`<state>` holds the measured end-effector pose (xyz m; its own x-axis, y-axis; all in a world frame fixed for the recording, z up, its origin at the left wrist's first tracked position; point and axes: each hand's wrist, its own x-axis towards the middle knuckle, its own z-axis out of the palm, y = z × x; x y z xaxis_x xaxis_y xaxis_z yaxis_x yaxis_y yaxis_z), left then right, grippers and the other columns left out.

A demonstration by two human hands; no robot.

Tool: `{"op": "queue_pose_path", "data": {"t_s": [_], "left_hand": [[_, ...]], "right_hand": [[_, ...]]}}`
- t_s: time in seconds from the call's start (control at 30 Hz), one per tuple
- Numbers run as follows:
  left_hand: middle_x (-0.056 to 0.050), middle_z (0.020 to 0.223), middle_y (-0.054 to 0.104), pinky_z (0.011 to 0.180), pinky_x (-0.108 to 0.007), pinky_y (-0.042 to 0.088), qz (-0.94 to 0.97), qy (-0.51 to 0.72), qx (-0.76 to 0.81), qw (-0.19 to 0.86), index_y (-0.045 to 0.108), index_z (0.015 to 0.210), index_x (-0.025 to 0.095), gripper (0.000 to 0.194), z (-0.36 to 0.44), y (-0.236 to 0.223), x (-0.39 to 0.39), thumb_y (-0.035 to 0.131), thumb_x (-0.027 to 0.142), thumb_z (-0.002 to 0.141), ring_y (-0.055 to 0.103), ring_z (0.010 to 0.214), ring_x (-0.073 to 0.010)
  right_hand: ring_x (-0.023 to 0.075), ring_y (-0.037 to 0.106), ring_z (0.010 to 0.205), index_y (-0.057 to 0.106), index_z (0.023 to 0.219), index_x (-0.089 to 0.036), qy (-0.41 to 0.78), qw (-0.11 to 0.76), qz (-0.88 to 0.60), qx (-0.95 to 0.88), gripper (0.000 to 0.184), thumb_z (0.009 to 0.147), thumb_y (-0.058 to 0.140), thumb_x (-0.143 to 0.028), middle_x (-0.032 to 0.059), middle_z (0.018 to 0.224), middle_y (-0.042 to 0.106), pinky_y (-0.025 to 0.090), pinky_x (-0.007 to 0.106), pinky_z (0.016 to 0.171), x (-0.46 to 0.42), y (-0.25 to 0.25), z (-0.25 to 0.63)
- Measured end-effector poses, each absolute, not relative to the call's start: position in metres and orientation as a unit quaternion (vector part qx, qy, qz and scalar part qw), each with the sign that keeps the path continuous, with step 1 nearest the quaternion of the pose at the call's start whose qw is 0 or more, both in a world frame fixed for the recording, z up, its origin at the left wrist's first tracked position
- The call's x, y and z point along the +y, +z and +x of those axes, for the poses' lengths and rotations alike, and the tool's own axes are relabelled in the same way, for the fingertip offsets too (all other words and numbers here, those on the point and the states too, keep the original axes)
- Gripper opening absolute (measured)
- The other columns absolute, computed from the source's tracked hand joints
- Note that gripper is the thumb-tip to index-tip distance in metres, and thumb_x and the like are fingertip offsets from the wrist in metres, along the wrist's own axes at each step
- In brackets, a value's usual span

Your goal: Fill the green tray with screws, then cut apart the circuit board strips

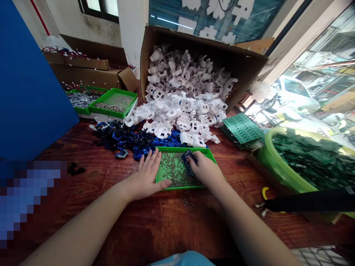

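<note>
A shallow green tray (183, 188) lies on the wooden table in front of me, its perforated bottom strewn with many small screws (177, 168). Against the tray's left side rests my left hand (151, 173), fingers spread and the thumb over the near left corner. Inside the right part of the tray, my right hand (203, 168) grips a dark printed card (188, 162), its edge down among the screws. The hand hides part of the card. Several loose screws (185, 202) lie on the table just below the tray's near edge.
White plastic shells (177, 114) spill from a large cardboard box (246, 77) behind the tray. Blue and black parts (124, 138) lie back left, near another green tray (130, 107) of screws. To the right are stacked green circuit boards (242, 129) and a green tub (267, 155).
</note>
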<state>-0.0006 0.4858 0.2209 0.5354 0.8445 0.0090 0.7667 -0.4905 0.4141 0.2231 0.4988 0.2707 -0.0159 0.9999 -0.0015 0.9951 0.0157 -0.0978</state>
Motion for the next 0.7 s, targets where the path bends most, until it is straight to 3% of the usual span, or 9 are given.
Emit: {"op": "queue_pose_path", "data": {"t_s": [0.23, 0.4, 0.7], "left_hand": [[-0.012, 0.145, -0.018, 0.105, -0.055, 0.003, 0.865, 0.100, 0.462, 0.169, -0.021, 0.137, 0.018, 0.110, -0.002, 0.217, 0.488, 0.036, 0.079, 0.066, -0.012, 0.131, -0.0363], [-0.012, 0.145, -0.017, 0.105, -0.054, 0.003, 0.858, 0.082, 0.472, 0.185, -0.018, 0.138, 0.016, 0.108, 0.001, 0.223, 0.486, 0.034, 0.078, 0.067, -0.013, 0.131, -0.0357], [-0.012, 0.147, -0.011, 0.106, -0.050, 0.004, 0.854, 0.095, 0.482, 0.173, -0.011, 0.140, 0.012, 0.099, 0.002, 0.222, 0.484, 0.029, 0.074, 0.074, -0.011, 0.133, -0.0324]], "right_hand": [[0.0245, 0.061, 0.076, 0.049, 0.099, -0.019, -0.030, -0.004, -0.764, -0.644, 0.018, 0.093, 0.038, -0.032, 0.0067, 0.087, 0.063, 0.031, 0.026, 0.049, 0.488, 0.274, 0.272], [0.0218, 0.060, 0.068, 0.047, 0.093, -0.020, -0.032, -0.025, -0.721, -0.692, 0.011, 0.092, 0.039, -0.027, 0.0040, 0.076, 0.062, 0.028, 0.025, 0.047, 0.469, 0.270, 0.251], [0.0210, 0.061, 0.070, 0.045, 0.098, -0.021, 0.017, 0.066, -0.635, -0.770, 0.010, 0.092, 0.041, -0.028, 0.0014, 0.083, 0.063, 0.034, 0.025, 0.051, 0.472, 0.273, 0.186]]}}
